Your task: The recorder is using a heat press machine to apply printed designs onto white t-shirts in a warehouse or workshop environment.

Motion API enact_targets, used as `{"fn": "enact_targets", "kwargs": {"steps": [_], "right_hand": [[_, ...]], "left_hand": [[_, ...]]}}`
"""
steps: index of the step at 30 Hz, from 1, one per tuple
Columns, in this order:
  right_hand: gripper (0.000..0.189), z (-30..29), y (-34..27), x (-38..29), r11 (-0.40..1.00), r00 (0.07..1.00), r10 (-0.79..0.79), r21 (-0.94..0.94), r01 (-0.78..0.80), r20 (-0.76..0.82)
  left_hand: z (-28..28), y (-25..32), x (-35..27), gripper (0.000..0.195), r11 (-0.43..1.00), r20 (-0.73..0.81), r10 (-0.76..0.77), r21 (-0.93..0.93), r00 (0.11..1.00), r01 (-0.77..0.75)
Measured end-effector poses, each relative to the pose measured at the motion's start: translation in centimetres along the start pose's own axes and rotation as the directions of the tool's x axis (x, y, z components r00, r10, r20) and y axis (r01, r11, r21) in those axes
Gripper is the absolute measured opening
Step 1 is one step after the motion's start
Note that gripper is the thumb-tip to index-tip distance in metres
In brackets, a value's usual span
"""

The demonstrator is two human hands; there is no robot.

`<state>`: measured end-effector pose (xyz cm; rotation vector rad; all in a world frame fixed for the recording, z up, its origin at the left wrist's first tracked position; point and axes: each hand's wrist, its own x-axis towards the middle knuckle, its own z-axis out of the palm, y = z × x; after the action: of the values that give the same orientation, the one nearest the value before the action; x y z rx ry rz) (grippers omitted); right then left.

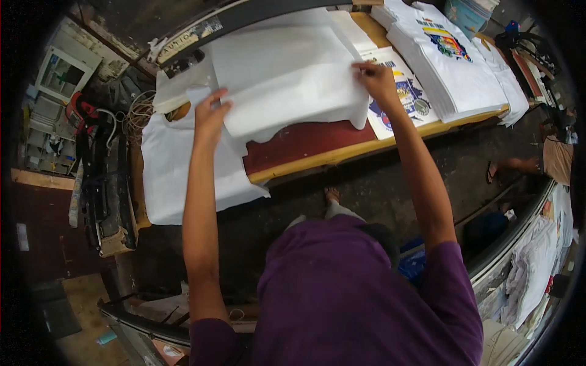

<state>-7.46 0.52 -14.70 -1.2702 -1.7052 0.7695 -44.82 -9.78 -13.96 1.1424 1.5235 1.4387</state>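
Observation:
A large white sheet, thin like paper or cloth, (pixel 288 87) hangs raised over the table, its lower edge curling above a dark red board (pixel 311 142). At its left edge is my left hand (pixel 213 110), thumb and fingers curved round the margin. My right hand (pixel 373 80) pinches its right edge and is slightly blurred. Under my left forearm lies a white T-shirt (pixel 169 169), draped over the table's front edge. Right of the sheet lies a white piece with a colourful print (pixel 405 96), partly behind my right wrist.
A tall stack of white printed T-shirts (pixel 458 68) stands at the right of the yellow-edged table (pixel 320 160). A light blue bucket (pixel 467 16) is behind it. Coiled wire (pixel 139 114) and dark equipment (pixel 107 183) lie left. Another person's leg (pixel 517 165) shows at right.

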Motion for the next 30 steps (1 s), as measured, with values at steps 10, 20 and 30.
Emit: {"fn": "enact_targets", "kwargs": {"steps": [10, 20, 30], "right_hand": [[0.030, -2.6, -0.9, 5.9, 1.000, 0.983, -0.028, 0.006, 0.027, 0.183], [0.030, 2.1, 2.1, 9.6, 0.990, 0.987, 0.050, -0.139, -0.028, 0.153], [0.031, 2.3, -0.6, 8.0, 0.859, 0.985, 0.009, -0.506, 0.080, 0.171]], "left_hand": [[1.4, 2.9, 4.8, 0.047, 0.973, 0.121, -0.118, 0.212, 0.986, 0.091], [0.4, 1.2, 9.2, 0.053, 0.894, 0.091, -0.267, 0.396, 0.959, 0.211], [2.3, 2.7, 8.8, 0.057, 0.600, 0.032, -0.341, 0.777, 0.939, 0.191]]}}
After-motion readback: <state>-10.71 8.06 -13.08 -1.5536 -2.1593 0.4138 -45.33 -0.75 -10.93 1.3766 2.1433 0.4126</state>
